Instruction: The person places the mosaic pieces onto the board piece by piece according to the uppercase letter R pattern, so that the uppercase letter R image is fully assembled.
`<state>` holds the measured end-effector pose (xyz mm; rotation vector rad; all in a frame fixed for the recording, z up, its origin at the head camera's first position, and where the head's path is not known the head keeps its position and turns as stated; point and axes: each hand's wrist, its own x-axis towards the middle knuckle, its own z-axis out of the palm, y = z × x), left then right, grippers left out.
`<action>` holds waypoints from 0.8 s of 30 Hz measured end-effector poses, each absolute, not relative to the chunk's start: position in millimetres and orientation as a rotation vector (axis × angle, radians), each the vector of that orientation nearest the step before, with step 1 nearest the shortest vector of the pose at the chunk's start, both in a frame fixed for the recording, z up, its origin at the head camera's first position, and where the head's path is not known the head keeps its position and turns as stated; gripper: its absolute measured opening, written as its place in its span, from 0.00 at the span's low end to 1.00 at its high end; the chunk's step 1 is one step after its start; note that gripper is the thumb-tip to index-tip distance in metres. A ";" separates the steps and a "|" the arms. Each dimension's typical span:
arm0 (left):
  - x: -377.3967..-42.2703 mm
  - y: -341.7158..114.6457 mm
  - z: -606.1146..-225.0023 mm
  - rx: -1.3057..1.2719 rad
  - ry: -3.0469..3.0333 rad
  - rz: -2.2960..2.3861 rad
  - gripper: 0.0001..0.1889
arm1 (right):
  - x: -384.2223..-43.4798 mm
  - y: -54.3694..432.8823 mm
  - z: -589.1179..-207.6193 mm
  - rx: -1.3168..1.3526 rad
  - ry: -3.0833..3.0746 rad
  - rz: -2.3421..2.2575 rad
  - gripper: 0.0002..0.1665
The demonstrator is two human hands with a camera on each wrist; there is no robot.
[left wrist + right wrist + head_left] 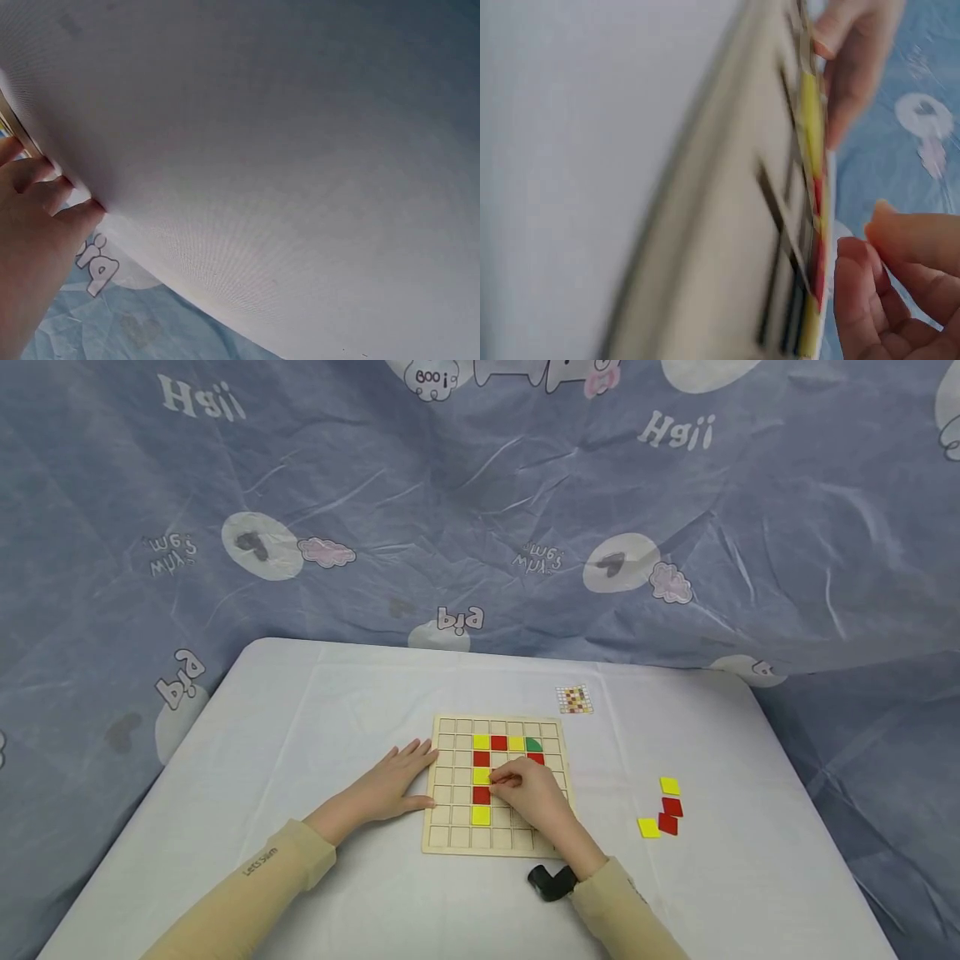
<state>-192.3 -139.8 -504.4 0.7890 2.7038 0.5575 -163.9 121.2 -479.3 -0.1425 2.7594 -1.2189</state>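
Your left hand [392, 785] lay with its fingers extended and spread, the tips and thumb touching the left edge of the wooden grid board [459, 837]. Your right hand [534, 795] was over the middle of the board, thumb and fingertips drawn nearly together beside a yellow tile [481, 776]; you could not tell whether they pinched a piece. That tile sat midway down a column of alternating yellow and red tiles, and from its top a row ran right to a green piece [533, 745] with a rounded corner. Just below that, a red tile [536, 758] was partly hidden by your hand. Four loose tiles [668, 824], two yellow and two red, lay on the white table [750, 877], right of the board
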 end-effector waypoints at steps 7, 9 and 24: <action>-191.9 -138.6 -503.3 0.782 2.696 0.555 0.45 | -163.3 162.2 -469.4 0.017 2.766 -1.353 0.07; -191.8 -138.7 -503.4 0.781 2.697 0.555 0.45 | -163.3 178.1 -468.9 0.064 2.773 -1.376 0.09; -193.4 -138.5 -507.9 0.777 2.710 0.535 0.46 | -141.2 306.0 -479.3 0.641 2.823 -1.300 0.24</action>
